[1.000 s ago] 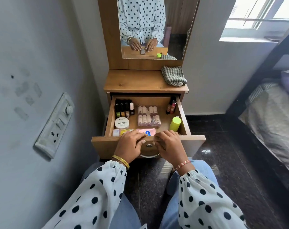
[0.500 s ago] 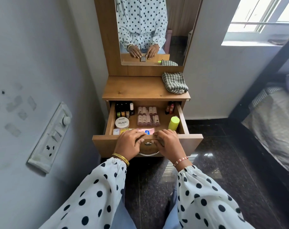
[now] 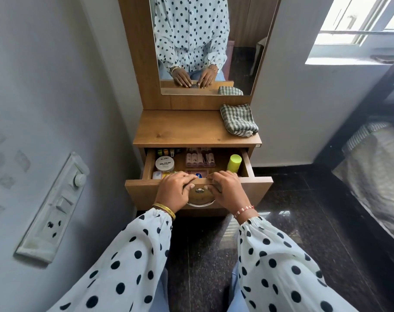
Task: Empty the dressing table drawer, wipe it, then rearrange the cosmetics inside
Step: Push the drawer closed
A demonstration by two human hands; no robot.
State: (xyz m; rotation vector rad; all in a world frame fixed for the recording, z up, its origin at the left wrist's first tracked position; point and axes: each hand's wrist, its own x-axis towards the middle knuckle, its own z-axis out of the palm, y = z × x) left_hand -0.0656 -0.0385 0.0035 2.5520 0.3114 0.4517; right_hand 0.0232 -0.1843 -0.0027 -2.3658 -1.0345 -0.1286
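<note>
Under the desk top, the drawer stands partly pulled out, and both hands grip its front edge: the left hand and the right hand curl their fingers over the top of the front panel, either side of the round metal knob. Inside lie a white nail polish remover tub at the left, a pack of lipsticks in the middle and a lime-green bottle at the right wall, while a checked cloth sits folded at the desk's rear right corner below the mirror.

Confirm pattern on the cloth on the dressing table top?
Green-and-white check, on the folded cloth at the top's right rear corner. Head view shows it best.
</note>
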